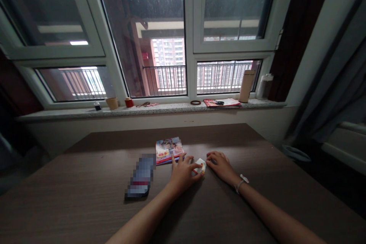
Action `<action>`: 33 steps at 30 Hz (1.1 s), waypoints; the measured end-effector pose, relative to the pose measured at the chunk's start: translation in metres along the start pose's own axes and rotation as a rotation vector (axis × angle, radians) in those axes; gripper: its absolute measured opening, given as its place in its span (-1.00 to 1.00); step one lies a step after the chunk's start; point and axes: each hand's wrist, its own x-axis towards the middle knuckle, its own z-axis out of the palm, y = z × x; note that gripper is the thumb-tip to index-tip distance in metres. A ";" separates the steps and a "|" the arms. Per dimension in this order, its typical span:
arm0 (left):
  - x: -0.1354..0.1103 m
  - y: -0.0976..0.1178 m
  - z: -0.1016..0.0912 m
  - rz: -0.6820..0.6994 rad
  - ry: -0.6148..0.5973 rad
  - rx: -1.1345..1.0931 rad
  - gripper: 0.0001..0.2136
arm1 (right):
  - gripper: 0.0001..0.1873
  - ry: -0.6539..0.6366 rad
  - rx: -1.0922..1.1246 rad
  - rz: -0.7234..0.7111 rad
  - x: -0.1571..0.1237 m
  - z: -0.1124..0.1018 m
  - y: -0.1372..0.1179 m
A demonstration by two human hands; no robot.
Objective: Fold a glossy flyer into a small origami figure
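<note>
A small piece of folded paper [201, 162], mostly white with some red and yellow print, is on the brown table. My left hand [183, 172] has its thumb and index finger closed on the paper's left and near side, while its other fingers spread toward the leaflets. Just right of the paper, my right hand [222, 167] rests low over the table with bent fingers. Its fingertips are close to the paper's edge, and whether they touch it is unclear. Printed leaflets [169, 148] lie beyond my left hand, partly under its fingertips.
A pixelated, phone-like dark object [140, 177] lies left of my left arm on the table [94, 167]. Along the windowsill [168, 109] stand a paper cup [111, 103], a red spool-like item [129, 102], scissors on papers [219, 103], a tan flask [246, 87] and a clear bottle [264, 87].
</note>
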 end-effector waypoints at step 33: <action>-0.001 0.001 -0.001 -0.009 -0.030 -0.027 -0.71 | -0.80 0.059 0.017 0.081 -0.001 -0.001 -0.010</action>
